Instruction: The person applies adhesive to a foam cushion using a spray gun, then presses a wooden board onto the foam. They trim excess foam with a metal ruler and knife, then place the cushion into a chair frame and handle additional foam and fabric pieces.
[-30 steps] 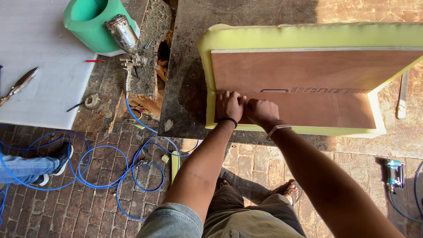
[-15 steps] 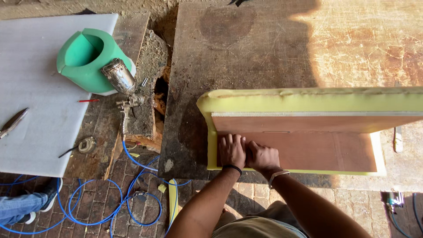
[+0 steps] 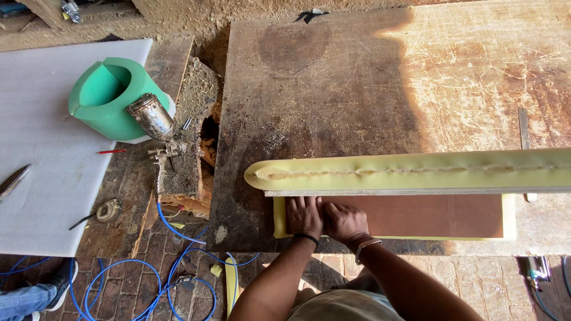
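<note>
The fingertips of both hands are hidden under the raised edge of the yellow foam, so it is hard to see just what they touch there. The foam runs off the right side of the picture, and its far end cannot be seen. The left hand lies flat with the fingers spread out, pressing down on the brown wooden board. It grips nothing. The right hand sits just beside it, touching it, also open and flat on the board. Both arms reach forward from the bottom of the picture, and both wrists wear a band. The board lies on the near part of the big worn table, with foam under it and foam folded up along its far edge. To the left of the table, a metal spray gun leans by a green foam roll on a white sheet. A blue hose curls on the brick floor near the left. Another person's shoe peeks in at the bottom left, mostly cut off.
</note>
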The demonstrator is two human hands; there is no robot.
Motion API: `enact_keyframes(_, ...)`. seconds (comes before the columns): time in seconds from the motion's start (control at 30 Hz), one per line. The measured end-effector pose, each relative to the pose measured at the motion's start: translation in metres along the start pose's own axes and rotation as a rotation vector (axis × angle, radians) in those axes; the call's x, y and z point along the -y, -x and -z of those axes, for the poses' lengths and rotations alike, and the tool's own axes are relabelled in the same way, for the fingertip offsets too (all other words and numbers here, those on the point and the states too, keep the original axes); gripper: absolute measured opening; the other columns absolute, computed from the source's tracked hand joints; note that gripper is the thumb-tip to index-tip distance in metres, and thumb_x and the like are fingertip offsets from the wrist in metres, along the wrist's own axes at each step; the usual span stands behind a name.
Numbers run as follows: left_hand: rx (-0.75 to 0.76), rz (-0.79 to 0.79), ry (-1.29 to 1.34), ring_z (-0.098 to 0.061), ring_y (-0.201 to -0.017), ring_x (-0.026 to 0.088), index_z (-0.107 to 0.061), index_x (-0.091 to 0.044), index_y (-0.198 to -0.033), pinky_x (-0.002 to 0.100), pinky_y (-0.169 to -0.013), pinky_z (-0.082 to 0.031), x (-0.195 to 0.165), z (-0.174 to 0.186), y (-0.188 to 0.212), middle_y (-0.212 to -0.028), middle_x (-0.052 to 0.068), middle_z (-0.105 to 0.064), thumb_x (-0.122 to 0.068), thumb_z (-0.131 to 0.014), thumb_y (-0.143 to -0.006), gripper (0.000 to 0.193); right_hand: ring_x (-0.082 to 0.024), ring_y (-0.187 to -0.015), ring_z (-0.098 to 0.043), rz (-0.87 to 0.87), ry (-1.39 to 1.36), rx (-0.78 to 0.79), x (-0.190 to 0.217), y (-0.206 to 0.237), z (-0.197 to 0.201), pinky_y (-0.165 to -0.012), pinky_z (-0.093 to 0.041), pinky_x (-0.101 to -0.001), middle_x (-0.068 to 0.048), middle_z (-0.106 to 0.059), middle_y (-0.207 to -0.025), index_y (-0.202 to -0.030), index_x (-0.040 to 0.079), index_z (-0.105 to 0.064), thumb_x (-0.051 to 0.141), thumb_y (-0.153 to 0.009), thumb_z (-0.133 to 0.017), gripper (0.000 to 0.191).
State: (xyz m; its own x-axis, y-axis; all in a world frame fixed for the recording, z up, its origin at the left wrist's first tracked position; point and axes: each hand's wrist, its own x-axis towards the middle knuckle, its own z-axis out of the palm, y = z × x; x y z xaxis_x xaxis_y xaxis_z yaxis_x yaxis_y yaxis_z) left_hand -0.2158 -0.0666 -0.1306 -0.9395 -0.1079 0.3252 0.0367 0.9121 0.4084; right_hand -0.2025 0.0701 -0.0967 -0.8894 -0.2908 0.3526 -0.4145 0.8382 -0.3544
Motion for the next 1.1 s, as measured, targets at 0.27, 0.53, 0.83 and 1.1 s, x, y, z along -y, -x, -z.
enact_keyframes(0.27, 0.147, 0.079, 0.023, -0.055, -0.101, 0.036, -0.064, -0.010, -0.099, 0.051, -0.090, -0.045, -0.032, 0.046, -0.019, -0.106, 0.014, -0.060, -0.031, -0.057, -0.102, 0.023, -0.029, -0.063, -0.072, -0.148, 0.014, 0.173, 0.001, -0.020, 0.032, -0.052, -0.057, -0.0436, -0.007, -0.075, -0.077, -0.088, 0.021, -0.070, 0.038, -0.091, -0.064, 0.018)
enact_keyframes(0.53, 0.204, 0.284, 0.554, -0.070, -0.082, 0.020, -0.070, -0.010, -0.091, 0.035, -0.074, -0.058, -0.013, 0.059, -0.043, -0.088, 0.005, -0.073, -0.038, -0.070, -0.094, 0.028, -0.027, -0.070, -0.074, -0.212, -0.051, 0.292, -0.024, -0.004, 0.069, -0.063, -0.060, -0.0427, -0.005, -0.076, -0.079, -0.094, 0.020, -0.070, 0.041, -0.095, -0.062, 0.022)
enact_keyframes(0.83, -0.136, -0.026, 0.492, -0.048, -0.145, 0.029, -0.050, -0.008, -0.151, 0.051, -0.118, -0.042, 0.051, 0.199, -0.175, -0.154, 0.018, -0.053, -0.063, -0.079, -0.085, 0.090, -0.028, -0.080, -0.074, -0.183, -0.066, 0.325, -0.017, -0.021, 0.063, -0.067, -0.060, -0.0445, -0.005, -0.076, -0.088, -0.097, 0.023, -0.071, 0.042, -0.091, -0.064, 0.021)
enact_keyframes(1.1, 0.444, -0.138, 0.856, -0.069, -0.121, 0.020, -0.066, -0.016, -0.136, 0.037, -0.105, -0.055, 0.041, 0.191, -0.221, -0.133, 0.009, -0.071, -0.044, -0.078, -0.081, 0.063, -0.032, -0.075, -0.073, -0.204, -0.052, 0.285, -0.015, -0.016, 0.059, -0.059, -0.057, -0.0474, -0.006, -0.076, -0.088, -0.093, 0.023, -0.071, 0.040, -0.087, -0.066, 0.019)
